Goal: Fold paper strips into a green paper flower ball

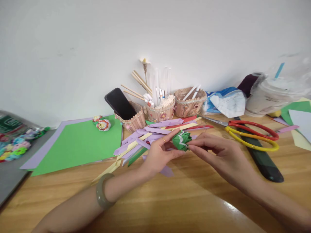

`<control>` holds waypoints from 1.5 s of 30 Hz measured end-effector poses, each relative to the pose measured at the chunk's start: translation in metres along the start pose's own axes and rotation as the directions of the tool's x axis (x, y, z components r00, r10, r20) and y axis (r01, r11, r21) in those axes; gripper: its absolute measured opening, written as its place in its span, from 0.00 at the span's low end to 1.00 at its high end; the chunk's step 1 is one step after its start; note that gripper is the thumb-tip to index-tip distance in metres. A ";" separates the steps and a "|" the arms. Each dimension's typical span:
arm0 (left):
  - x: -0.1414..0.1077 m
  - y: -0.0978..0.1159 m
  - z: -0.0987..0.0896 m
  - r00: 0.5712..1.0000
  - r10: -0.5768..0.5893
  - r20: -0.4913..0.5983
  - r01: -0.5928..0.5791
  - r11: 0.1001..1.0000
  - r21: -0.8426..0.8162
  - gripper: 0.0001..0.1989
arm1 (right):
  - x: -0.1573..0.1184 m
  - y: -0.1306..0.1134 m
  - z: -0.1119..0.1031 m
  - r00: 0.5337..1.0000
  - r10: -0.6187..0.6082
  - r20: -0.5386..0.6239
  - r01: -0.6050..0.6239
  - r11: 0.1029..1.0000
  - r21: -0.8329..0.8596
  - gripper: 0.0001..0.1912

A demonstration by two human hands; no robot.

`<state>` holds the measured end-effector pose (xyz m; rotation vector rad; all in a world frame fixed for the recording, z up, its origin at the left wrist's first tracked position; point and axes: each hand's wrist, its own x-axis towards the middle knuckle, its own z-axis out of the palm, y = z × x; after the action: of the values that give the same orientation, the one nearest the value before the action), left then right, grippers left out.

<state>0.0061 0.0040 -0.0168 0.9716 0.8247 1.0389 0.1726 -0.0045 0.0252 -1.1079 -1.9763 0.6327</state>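
A green and white folded paper ball [181,140] is held above the table, between my two hands. My left hand [163,151] grips it from the left, thumb below and fingers behind; a ring and a bangle show on that side. From the right, my right hand [213,147] pinches the ball's edge between thumb and fingertips. Behind and left of the hands lies a pile of folded paper strips [136,137] in purple, yellow, green and red. Two finished-looking paper balls [103,124] rest on the green paper sheets [80,145] at the left.
Red-and-yellow-handled scissors [254,131] lie across a dark flat tool [263,161] at the right. Stick-sided baskets [160,111] line the wall, one holding a phone [120,103]. A lidded cup with a straw [267,94] stands far right. Colourful bits [19,145] sit on a grey surface, left.
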 end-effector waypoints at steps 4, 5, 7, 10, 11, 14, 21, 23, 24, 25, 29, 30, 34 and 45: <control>0.000 0.000 -0.001 1.000 0.010 0.029 -0.011 1.000 0.014 0.33 | 0.003 0.003 -0.002 0.988 0.133 0.080 -0.142 0.983 0.117 0.10; 0.000 0.000 -0.001 0.999 0.013 0.037 -0.014 1.000 0.022 0.33 | 0.003 0.004 -0.002 0.982 0.157 0.103 -0.170 0.975 0.140 0.11; 0.000 0.000 -0.002 0.998 0.017 0.054 -0.019 0.999 0.037 0.33 | 0.003 0.006 -0.004 0.971 0.182 0.153 -0.206 0.965 0.161 0.12; 0.000 0.000 -0.002 0.998 0.017 0.066 -0.020 0.999 0.047 0.33 | 0.003 0.006 -0.007 0.969 0.143 0.202 -0.171 0.977 0.130 0.12; 0.000 0.000 -0.002 0.998 0.017 0.068 -0.020 0.999 0.047 0.33 | 0.004 0.006 -0.008 0.972 0.119 0.205 -0.143 0.984 0.107 0.11; 0.000 -0.001 -0.002 0.997 0.023 0.072 -0.026 0.999 0.043 0.33 | 0.004 0.005 -0.009 0.981 0.041 0.192 -0.047 0.998 0.029 0.11; 0.002 -0.003 -0.002 0.997 0.041 0.063 -0.042 0.999 0.021 0.32 | 0.001 0.004 -0.005 0.994 -0.080 0.073 0.089 0.988 -0.128 0.08; 0.002 -0.003 -0.003 0.997 0.040 0.064 -0.041 0.999 0.021 0.32 | 0.001 0.003 -0.004 0.995 -0.078 0.057 0.085 0.988 -0.133 0.07; 0.002 -0.003 -0.003 0.997 0.041 0.066 -0.042 0.999 0.021 0.32 | 0.001 0.002 -0.004 0.996 -0.070 0.054 0.077 0.988 -0.131 0.07; 0.002 -0.002 -0.003 0.997 0.042 0.069 -0.044 0.999 0.021 0.32 | 0.002 0.002 -0.004 0.997 -0.062 0.055 0.068 0.990 -0.127 0.07; 0.001 -0.002 -0.003 0.996 0.043 0.076 -0.045 0.998 0.034 0.33 | 0.002 0.003 -0.006 0.997 -0.021 0.081 0.028 0.996 -0.089 0.08; 0.001 -0.002 -0.003 0.996 0.041 0.082 -0.044 0.998 0.041 0.33 | 0.002 0.003 -0.006 0.995 -0.009 0.096 0.016 0.997 -0.075 0.07; -0.001 -0.003 -0.003 0.992 0.047 0.116 -0.058 0.994 0.094 0.34 | 0.001 0.006 -0.007 0.990 0.024 0.139 -0.018 0.999 -0.045 0.07; 0.001 -0.003 -0.002 0.996 0.055 0.075 -0.060 0.996 0.073 0.33 | 0.001 0.008 -0.007 0.985 -0.153 0.075 0.161 0.981 -0.104 0.06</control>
<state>0.0052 0.0045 -0.0206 1.0962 0.7838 1.0218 0.1816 0.0003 0.0239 -0.9944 -2.1540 0.4878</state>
